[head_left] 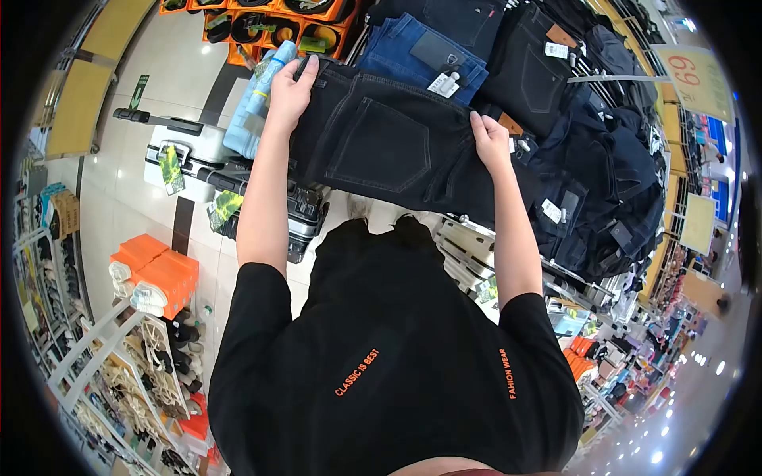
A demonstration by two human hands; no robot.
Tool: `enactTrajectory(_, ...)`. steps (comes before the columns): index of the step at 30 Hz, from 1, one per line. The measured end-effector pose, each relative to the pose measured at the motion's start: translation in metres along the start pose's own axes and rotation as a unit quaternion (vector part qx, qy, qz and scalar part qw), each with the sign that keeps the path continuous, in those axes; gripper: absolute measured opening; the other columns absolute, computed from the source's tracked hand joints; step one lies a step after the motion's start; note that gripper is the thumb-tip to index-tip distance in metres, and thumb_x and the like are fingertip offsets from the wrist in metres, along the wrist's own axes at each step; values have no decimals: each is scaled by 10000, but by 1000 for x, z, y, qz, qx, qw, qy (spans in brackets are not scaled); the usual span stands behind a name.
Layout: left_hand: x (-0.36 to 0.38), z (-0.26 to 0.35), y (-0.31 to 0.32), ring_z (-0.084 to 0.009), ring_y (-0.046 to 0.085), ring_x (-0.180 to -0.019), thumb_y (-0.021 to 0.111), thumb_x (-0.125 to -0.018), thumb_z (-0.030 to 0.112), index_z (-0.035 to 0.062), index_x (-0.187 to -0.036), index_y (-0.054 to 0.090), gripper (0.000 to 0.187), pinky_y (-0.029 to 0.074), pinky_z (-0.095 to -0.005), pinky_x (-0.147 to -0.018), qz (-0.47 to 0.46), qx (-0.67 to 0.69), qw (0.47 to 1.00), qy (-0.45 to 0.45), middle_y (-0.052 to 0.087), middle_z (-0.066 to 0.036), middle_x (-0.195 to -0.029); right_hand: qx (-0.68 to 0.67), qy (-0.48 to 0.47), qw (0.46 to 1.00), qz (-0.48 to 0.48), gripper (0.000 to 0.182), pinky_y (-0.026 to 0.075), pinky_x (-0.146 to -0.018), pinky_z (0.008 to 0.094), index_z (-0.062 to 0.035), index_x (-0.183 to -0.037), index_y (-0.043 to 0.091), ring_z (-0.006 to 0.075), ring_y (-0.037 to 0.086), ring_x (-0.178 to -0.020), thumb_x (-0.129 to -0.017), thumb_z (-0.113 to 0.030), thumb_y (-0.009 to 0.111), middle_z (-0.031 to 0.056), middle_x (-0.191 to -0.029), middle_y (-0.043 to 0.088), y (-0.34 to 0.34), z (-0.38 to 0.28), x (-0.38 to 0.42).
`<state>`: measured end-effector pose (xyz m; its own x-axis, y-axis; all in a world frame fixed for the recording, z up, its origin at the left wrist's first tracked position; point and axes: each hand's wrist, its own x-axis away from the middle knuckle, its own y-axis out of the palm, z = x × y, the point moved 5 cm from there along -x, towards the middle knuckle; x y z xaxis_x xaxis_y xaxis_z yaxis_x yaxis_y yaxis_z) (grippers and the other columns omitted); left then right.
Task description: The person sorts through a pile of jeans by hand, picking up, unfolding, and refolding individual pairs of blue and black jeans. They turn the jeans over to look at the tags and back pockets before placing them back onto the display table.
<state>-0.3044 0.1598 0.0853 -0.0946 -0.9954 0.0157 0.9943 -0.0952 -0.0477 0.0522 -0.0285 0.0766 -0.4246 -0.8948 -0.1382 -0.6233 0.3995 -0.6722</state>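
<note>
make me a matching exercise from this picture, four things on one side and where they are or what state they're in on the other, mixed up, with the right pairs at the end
Things
1. black jeans
2. blue jeans
3. orange boxes
4. price sign

Places and states
a. left side of the picture, next to white shoes
b. upper right, showing large digits
c. held between the left hand and the right hand
d. lying just beyond the held pair

Right pairs: 1-c, 2-d, 3-a, 4-b
</note>
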Motion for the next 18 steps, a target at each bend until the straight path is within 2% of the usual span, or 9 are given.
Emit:
enactTrajectory(4,-9,-21,-8,-50,532,-769,698,-925,386,-101,-1211,600,573,442,-212,-679,34,-37,998,-38,639,-33,-856,23,-24,999,41,475,361,-511,354,12,-654,469,148,399,-509,-966,-310,628,117,-539,416,4,6,-1)
enactTrajectory(7,-5,-43,-10,-66,569,-833,683,-938,381,-79,-1231,599,552,459,-216,-731,60,87,990,-96,663,-51,-964,-20,-25,999,40,478,349,-503,351,13,-653,452,140,375,-511,-964,-300,636,102,-534,395,4,19,-1)
enactTrajectory(10,-3,-56,-14,-92,586,-956,665,-952,373,-58,-1257,595,532,456,-228,-839,-5,196,975,-109,660,-69,-1089,-69,5,997,32,461,346,-511,338,17,-660,467,120,364,-537,-966,-284,635,78,-541,393,4,23,0)
enactTrajectory(13,-5,-61,-12,-117,567,-1056,643,-966,369,-42,-1256,604,505,432,-250,-921,9,189,973,-130,647,-73,-1151,-46,19,998,30,450,359,-537,330,15,-675,475,101,379,-578,-983,-285,609,49,-567,397,2,13,-1)
enactTrajectory(14,-9,-63,-13,-131,561,-1086,644,-961,393,-54,-1288,570,559,424,-286,-959,-12,167,975,-147,634,-90,-1196,-41,41,998,10,448,374,-570,322,10,-707,485,103,398,-615,-1011,-311,555,33,-595,418,5,24,-3)
enactTrajectory(15,-12,-66,-17,-164,564,-1106,649,-951,418,-68,-1369,477,664,426,-316,-982,-40,137,977,-157,607,-127,-1247,-77,61,995,-17,452,391,-616,320,6,-751,517,111,425,-654,-1042,-338,482,30,-629,448,2,26,-3)
enactTrajectory(16,4,-29,-13,-198,556,-1153,679,-931,408,-84,-1413,382,750,412,-323,-1017,-58,87,976,-191,573,-161,-1287,-105,67,992,-2,477,402,-655,319,8,-762,535,124,449,-679,-1057,-354,435,33,-664,475,-3,29,-1)
enactTrajectory(17,5,-19,-16,-220,533,-1206,704,-915,380,-88,-1405,362,760,400,-321,-1040,-125,17,977,-172,548,-177,-1310,-133,67,989,12,510,413,-694,317,10,-774,553,137,473,-704,-1071,-370,389,36,-698,501,-10,33,-4)
enactTrajectory(18,4,-21,-22,-218,512,-1232,718,-908,348,-84,-1386,372,732,389,-324,-1052,-127,-19,981,-148,527,-172,-1332,-154,94,983,-20,473,427,-747,316,10,-884,604,161,507,-746,-1077,-352,368,43,-752,544,-12,55,-6)
